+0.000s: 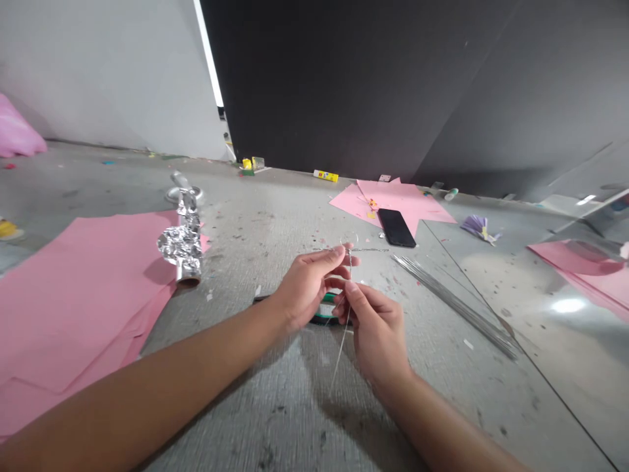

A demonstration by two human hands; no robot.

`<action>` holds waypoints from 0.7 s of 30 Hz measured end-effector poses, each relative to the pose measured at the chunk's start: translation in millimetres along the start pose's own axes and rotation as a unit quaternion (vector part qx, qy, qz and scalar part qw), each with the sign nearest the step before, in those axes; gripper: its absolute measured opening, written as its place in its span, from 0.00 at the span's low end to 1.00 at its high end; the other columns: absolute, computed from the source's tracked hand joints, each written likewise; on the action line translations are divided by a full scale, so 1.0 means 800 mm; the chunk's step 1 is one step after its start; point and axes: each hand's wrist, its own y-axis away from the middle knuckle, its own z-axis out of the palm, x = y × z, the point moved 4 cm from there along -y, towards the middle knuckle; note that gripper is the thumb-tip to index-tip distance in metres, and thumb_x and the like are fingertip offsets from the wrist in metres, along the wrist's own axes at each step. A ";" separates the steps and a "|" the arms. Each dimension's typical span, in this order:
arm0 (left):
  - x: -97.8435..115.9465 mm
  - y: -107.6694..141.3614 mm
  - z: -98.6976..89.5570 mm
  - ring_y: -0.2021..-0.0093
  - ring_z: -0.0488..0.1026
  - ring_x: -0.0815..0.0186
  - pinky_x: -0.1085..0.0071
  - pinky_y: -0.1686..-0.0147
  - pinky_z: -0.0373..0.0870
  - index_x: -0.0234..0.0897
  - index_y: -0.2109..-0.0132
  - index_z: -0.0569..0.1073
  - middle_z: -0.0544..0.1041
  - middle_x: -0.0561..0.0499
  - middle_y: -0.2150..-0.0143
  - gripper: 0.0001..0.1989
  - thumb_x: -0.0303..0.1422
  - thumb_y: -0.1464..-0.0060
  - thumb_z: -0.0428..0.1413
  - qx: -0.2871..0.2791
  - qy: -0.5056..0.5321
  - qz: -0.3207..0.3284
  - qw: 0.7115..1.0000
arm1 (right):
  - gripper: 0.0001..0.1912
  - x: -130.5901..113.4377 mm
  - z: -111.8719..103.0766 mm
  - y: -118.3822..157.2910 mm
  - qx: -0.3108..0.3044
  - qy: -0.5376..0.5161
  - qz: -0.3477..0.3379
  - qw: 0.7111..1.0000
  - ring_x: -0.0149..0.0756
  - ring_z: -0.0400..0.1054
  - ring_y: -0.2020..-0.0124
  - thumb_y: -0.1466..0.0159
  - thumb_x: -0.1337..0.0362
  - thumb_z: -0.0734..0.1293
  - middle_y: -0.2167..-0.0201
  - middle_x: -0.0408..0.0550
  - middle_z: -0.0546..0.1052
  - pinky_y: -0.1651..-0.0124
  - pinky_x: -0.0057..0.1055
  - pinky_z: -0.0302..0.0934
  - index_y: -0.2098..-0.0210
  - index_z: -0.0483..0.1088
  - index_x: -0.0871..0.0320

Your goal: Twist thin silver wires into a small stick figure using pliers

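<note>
A thin metal wire (368,250), twisted into a cross-like shape, is held in the air between both hands. My left hand (314,282) pinches it near the crossing, and one twisted arm sticks out to the right. Just below, my right hand (376,324) pinches the downward stem; a loose straight end trails beneath it. Behind my fingers lie pliers (327,319) with green and black handles, mostly hidden. To the right, a bundle of straight wires (457,307) rests on the grey table.
Pink sheets (88,288) and a crumpled foil-covered tube (187,236) lie at left. A black phone (396,227) rests partly on pink paper (393,193) further back, near a yellow glue stick (325,176). A purple folded paper piece (477,227) lies right. A dark panel (334,85) stands behind.
</note>
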 end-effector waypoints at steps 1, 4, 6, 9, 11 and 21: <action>-0.003 0.002 0.001 0.73 0.69 0.71 0.74 0.79 0.64 0.39 0.56 0.78 0.77 0.48 0.60 0.13 0.40 0.46 0.61 0.006 0.006 -0.012 1.000 | 0.12 -0.001 0.001 0.001 0.000 0.008 0.002 1.000 0.28 0.65 0.76 0.35 0.58 0.67 0.79 0.43 0.74 0.72 0.27 0.61 0.70 0.78 0.57; -0.004 0.004 0.001 0.75 0.67 0.71 0.75 0.83 0.61 0.39 0.60 0.78 0.76 0.49 0.62 0.12 0.42 0.45 0.60 0.012 -0.022 -0.002 1.000 | 0.12 -0.003 0.003 0.001 0.007 0.037 0.010 0.999 0.28 0.64 0.77 0.36 0.58 0.67 0.80 0.42 0.73 0.72 0.27 0.61 0.70 0.78 0.58; 0.001 0.002 -0.001 0.70 0.70 0.68 0.74 0.80 0.64 0.35 0.70 0.76 0.76 0.47 0.63 0.13 0.41 0.44 0.59 0.011 -0.066 0.049 0.997 | 0.12 -0.003 0.003 -0.001 -0.002 0.052 0.010 0.999 0.28 0.65 0.77 0.37 0.57 0.68 0.79 0.43 0.74 0.72 0.28 0.62 0.70 0.78 0.58; 0.011 -0.002 -0.004 0.63 0.72 0.66 0.73 0.71 0.67 0.33 0.79 0.72 0.76 0.46 0.64 0.18 0.37 0.44 0.60 0.017 -0.123 0.109 0.986 | 0.10 -0.005 0.004 -0.004 -0.027 0.058 -0.005 0.998 0.30 0.67 0.75 0.38 0.57 0.68 0.75 0.44 0.76 0.70 0.29 0.64 0.65 0.78 0.58; 0.013 -0.003 -0.005 0.64 0.72 0.68 0.73 0.68 0.67 0.33 0.78 0.73 0.76 0.48 0.66 0.16 0.35 0.46 0.61 0.024 -0.144 0.112 0.983 | 0.12 -0.006 0.003 -0.006 -0.036 0.071 -0.023 0.997 0.31 0.68 0.74 0.37 0.57 0.67 0.74 0.45 0.76 0.69 0.30 0.64 0.64 0.77 0.58; 0.017 -0.009 -0.009 0.70 0.69 0.69 0.71 0.70 0.64 0.34 0.67 0.80 0.78 0.47 0.68 0.09 0.36 0.45 0.59 0.003 -0.145 0.109 0.983 | 0.16 -0.002 -0.006 -0.005 0.028 0.104 -0.016 0.994 0.28 0.59 0.81 0.36 0.54 0.66 0.80 0.41 0.69 0.79 0.26 0.53 0.69 0.77 0.59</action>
